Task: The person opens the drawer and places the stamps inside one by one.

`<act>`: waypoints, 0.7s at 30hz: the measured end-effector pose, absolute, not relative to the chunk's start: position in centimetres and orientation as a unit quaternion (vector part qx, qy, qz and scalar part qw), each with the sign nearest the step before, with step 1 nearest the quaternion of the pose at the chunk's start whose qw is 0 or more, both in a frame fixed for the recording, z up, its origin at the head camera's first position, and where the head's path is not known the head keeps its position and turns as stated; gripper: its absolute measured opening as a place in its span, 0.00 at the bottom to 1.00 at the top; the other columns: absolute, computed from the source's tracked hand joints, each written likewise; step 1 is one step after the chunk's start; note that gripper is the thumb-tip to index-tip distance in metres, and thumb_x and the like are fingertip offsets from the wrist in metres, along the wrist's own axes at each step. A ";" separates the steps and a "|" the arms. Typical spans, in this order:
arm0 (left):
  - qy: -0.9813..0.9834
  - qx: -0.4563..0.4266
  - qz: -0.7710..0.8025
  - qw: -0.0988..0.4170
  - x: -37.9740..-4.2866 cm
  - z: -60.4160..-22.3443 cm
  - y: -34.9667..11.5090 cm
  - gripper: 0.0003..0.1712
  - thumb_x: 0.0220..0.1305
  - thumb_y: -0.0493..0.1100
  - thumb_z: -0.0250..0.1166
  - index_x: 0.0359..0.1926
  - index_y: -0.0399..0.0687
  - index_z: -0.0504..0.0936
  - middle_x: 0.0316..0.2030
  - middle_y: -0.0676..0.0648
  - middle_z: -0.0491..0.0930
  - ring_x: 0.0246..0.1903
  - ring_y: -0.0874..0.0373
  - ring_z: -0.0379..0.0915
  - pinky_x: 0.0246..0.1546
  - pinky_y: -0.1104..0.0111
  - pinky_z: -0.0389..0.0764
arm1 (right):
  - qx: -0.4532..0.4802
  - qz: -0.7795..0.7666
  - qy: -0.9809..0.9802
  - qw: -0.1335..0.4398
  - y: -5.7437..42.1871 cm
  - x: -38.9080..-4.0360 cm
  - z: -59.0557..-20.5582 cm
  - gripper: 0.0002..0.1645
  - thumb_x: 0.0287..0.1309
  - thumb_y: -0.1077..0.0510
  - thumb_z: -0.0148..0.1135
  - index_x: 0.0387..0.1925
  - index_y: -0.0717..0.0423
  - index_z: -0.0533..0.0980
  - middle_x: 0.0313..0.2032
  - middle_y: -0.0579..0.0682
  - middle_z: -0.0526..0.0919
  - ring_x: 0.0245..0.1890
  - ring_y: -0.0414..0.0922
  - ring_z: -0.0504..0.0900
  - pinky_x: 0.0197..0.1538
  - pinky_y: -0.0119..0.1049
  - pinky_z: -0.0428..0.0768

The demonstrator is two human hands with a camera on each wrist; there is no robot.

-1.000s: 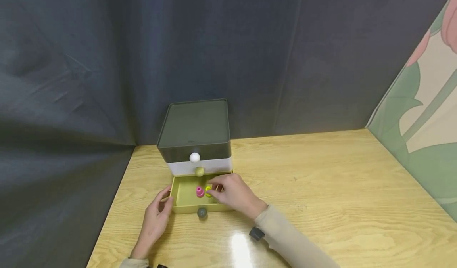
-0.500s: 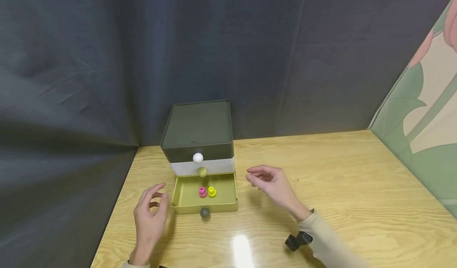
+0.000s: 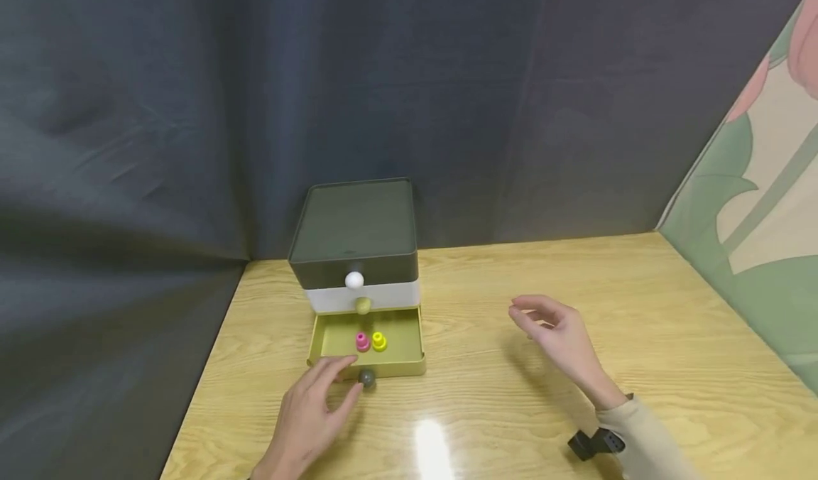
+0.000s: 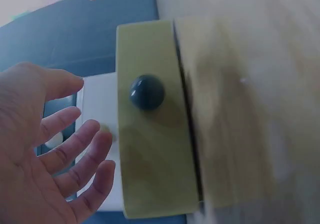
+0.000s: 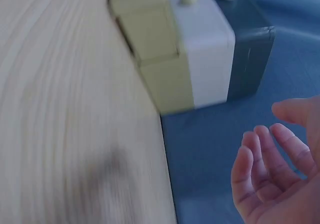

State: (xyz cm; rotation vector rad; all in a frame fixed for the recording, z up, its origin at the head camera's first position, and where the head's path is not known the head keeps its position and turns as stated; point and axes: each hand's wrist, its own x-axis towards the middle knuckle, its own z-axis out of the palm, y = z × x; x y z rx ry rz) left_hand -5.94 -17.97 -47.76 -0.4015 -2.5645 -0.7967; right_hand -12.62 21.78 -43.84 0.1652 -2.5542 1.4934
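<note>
The bottom drawer [image 3: 396,368] of a small three-tier drawer box [image 3: 358,221] is pulled out, olive-yellow with a dark round knob [image 3: 367,378]. Inside it a pink stepped peg-like piece [image 3: 362,342] stands beside a yellow one [image 3: 379,341]. My left hand [image 3: 309,412] is at the drawer's front left, fingers loosely bent near the knob; in the left wrist view a gap shows between the hand and the knob [image 4: 147,92]. Away to the right, my right hand [image 3: 562,341] hovers over the table, relaxed and holding nothing.
Above the open drawer are a white tier [image 3: 326,300] with an olive knob and a dark top tier with a white knob [image 3: 354,280]. A dark curtain [image 3: 479,111] hangs behind and at the left. Wooden table [image 3: 486,423] lies around; a floral panel [image 3: 767,217] borders the right.
My right hand let go of the yellow piece in the drawer and moved off to the right. My left hand left the drawer's left side and came round to its front near the knob.
</note>
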 end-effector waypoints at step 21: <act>-0.964 -0.098 -0.234 0.081 -6.5 -48.0 -16.7 0.09 0.67 0.49 0.74 0.43 0.61 0.82 0.31 0.60 0.90 0.25 0.73 0.77 0.27 0.75 0.72 | 0.015 0.466 -0.879 0.099 25.1 -8.6 -44.4 0.15 0.76 0.53 0.64 0.55 0.55 0.85 0.36 0.48 0.91 0.31 0.40 0.87 0.30 0.34 0.80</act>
